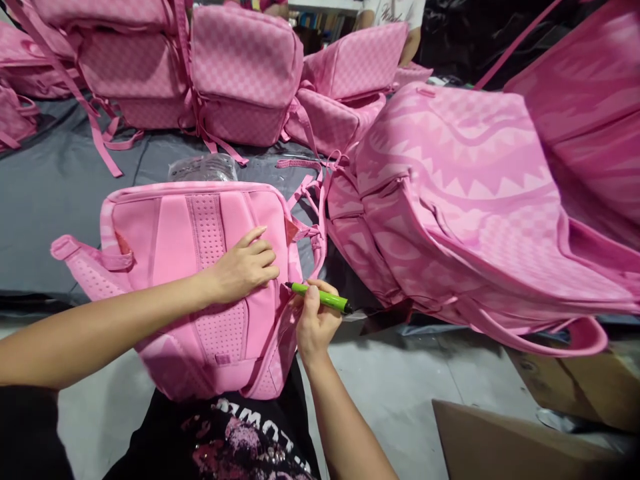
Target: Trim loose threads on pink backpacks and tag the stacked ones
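Observation:
A pink backpack [173, 233] leans from the table's edge toward my lap, its padded back panel with perforated strips facing me. My left hand [250, 263] presses on the right part of that panel, fingers bent together against the fabric. In my right hand [317, 323] is a lime-green marker pen [320, 296] with black ends. Its dark tip points left, close to the backpack's right edge seam, beside my left fingers; I cannot tell whether it touches. One shoulder strap [93, 270] sticks out to the left, and tied straps [313, 230] hang at the right.
A larger pink backpack [470, 187] with a toothed print lies close on the right. Several checkered pink bags [245, 60] line the back of the dark-covered table [45, 200]. Behind the backpack is a clear plastic packet [203, 168]. Cardboard [500, 433] lies lower right. People stand across the table.

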{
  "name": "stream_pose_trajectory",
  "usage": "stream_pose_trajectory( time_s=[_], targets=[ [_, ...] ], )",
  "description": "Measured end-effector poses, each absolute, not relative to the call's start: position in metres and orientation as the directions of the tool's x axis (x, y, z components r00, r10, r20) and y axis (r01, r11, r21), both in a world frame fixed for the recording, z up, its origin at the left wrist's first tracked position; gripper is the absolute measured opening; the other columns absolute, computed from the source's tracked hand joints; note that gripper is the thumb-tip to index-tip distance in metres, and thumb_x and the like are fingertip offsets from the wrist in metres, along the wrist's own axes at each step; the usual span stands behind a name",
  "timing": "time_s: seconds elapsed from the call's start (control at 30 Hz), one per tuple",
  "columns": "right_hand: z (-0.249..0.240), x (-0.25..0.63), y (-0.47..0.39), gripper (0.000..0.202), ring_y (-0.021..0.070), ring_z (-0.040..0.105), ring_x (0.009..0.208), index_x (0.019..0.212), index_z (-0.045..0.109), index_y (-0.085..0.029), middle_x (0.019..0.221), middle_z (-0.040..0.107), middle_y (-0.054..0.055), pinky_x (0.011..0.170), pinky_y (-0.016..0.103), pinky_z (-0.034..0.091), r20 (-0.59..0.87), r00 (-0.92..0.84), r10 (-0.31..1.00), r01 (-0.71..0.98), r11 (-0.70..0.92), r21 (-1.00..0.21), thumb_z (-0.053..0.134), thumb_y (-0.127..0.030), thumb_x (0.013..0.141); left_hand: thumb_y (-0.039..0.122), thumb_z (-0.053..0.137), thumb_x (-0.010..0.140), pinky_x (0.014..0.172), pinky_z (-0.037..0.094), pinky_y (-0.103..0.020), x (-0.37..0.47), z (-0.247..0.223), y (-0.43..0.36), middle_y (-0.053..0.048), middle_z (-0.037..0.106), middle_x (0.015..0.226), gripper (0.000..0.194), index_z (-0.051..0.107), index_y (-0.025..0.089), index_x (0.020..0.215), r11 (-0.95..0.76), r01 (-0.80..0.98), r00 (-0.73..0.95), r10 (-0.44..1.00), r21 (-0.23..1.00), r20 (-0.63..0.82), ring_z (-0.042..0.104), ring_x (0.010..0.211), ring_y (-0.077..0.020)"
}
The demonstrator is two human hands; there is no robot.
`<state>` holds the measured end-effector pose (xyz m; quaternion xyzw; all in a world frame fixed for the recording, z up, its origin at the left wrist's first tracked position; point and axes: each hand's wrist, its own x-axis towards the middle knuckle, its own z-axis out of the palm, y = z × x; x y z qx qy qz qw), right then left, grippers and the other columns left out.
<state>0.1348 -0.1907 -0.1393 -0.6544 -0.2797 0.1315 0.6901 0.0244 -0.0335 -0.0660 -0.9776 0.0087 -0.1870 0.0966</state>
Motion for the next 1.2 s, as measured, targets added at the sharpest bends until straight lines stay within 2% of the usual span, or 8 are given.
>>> stream_pose_trajectory(
  time_s=[0.1, 0.3, 0.4, 0.57, 0.7, 0.87, 1.1, 1.2],
  targets=[
    [-0.134, 0.138, -0.186, 0.022, 0.0130, 0.060, 0.048, 0.098, 0.056, -0.018, 0.063, 0.063, -0.003, 0.052, 0.027, 0.049, 0.256, 0.789, 0.558, 0.227, 0.122, -0.966, 0.055, -0.039, 0.095, 0.027, 0.054, 0.093, 0.113, 0.031, -0.046, 0.023, -0.069, -0.036, 0.000, 0.059, 0.075, 0.019, 0.063, 0.021, 0.078, -0.978, 0.026, 0.912, -0.062, -0.207, 0.406, 0.051, 0.089, -0.0184],
    [-0.124, 0.145, -0.180, 0.016, 0.0116, 0.062, 0.050, 0.092, 0.059, -0.018, 0.076, 0.068, 0.001, 0.056, 0.028, 0.051, 0.402, 0.666, 0.628, 0.468, 0.067, -0.881, 0.057, -0.034, 0.093, 0.027, 0.054, 0.094, 0.112, 0.033, -0.046, 0.024, -0.070, -0.037, -0.001, 0.059, 0.077, 0.020, 0.063, 0.020, 0.078, -0.979, 0.042, 0.911, -0.043, -0.197, 0.409, 0.051, 0.090, -0.0189],
    [-0.123, 0.148, -0.179, 0.015, 0.0123, 0.062, 0.049, 0.094, 0.058, -0.019, 0.067, 0.065, -0.002, 0.054, 0.026, 0.050, 0.397, 0.657, 0.640, 0.468, 0.066, -0.881, 0.055, -0.033, 0.095, 0.028, 0.054, 0.094, 0.113, 0.032, -0.046, 0.024, -0.072, -0.036, -0.001, 0.059, 0.077, 0.020, 0.064, 0.020, 0.080, -0.980, 0.045, 0.913, -0.039, -0.196, 0.406, 0.051, 0.091, -0.0188],
    [-0.121, 0.150, -0.179, 0.018, 0.0134, 0.062, 0.052, 0.087, 0.060, -0.018, 0.070, 0.066, 0.001, 0.054, 0.027, 0.049, 0.431, 0.621, 0.655, 0.575, -0.008, -0.818, 0.054, -0.034, 0.094, 0.027, 0.053, 0.095, 0.114, 0.031, -0.045, 0.024, -0.072, -0.037, -0.001, 0.059, 0.076, 0.021, 0.064, 0.020, 0.079, -0.980, 0.045, 0.904, -0.042, -0.193, 0.426, 0.051, 0.089, -0.0186],
    [-0.117, 0.151, -0.179, 0.019, 0.0147, 0.064, 0.056, 0.088, 0.060, -0.018, 0.073, 0.068, 0.003, 0.059, 0.029, 0.051, 0.441, 0.616, 0.653, 0.587, -0.006, -0.810, 0.054, -0.035, 0.094, 0.030, 0.055, 0.094, 0.114, 0.031, -0.045, 0.024, -0.073, -0.037, -0.001, 0.059, 0.077, 0.020, 0.063, 0.020, 0.079, -0.984, 0.048, 0.907, -0.030, -0.174, 0.419, 0.052, 0.091, -0.0193],
    [-0.116, 0.152, -0.178, 0.021, 0.0145, 0.064, 0.054, 0.090, 0.060, -0.018, 0.070, 0.068, 0.002, 0.055, 0.027, 0.050, 0.384, 0.621, 0.684, 0.538, -0.016, -0.843, 0.052, -0.036, 0.095, 0.029, 0.058, 0.092, 0.114, 0.031, -0.045, 0.024, -0.073, -0.038, 0.000, 0.059, 0.077, 0.017, 0.062, 0.019, 0.079, -0.986, 0.055, 0.912, -0.014, -0.156, 0.411, 0.052, 0.090, -0.0190],
    [-0.114, 0.155, -0.175, 0.026, 0.0152, 0.064, 0.057, 0.089, 0.062, -0.017, 0.074, 0.070, 0.005, 0.058, 0.028, 0.051, 0.432, 0.560, 0.707, 0.624, -0.016, -0.781, 0.050, -0.039, 0.096, 0.028, 0.057, 0.093, 0.112, 0.033, -0.044, 0.025, -0.073, -0.039, 0.000, 0.061, 0.078, 0.016, 0.062, 0.020, 0.080, -0.985, 0.063, 0.911, -0.008, -0.159, 0.412, 0.053, 0.088, -0.0184],
    [-0.110, 0.154, -0.173, 0.030, 0.0186, 0.067, 0.065, 0.085, 0.064, -0.016, 0.077, 0.071, 0.007, 0.063, 0.030, 0.051, 0.493, 0.527, 0.692, 0.710, -0.040, -0.703, 0.049, -0.040, 0.096, 0.029, 0.056, 0.094, 0.113, 0.032, -0.045, 0.025, -0.076, -0.039, 0.000, 0.061, 0.078, 0.018, 0.062, 0.020, 0.080, -0.982, 0.071, 0.910, -0.007, -0.173, 0.414, 0.053, 0.089, -0.0183]
  ],
)
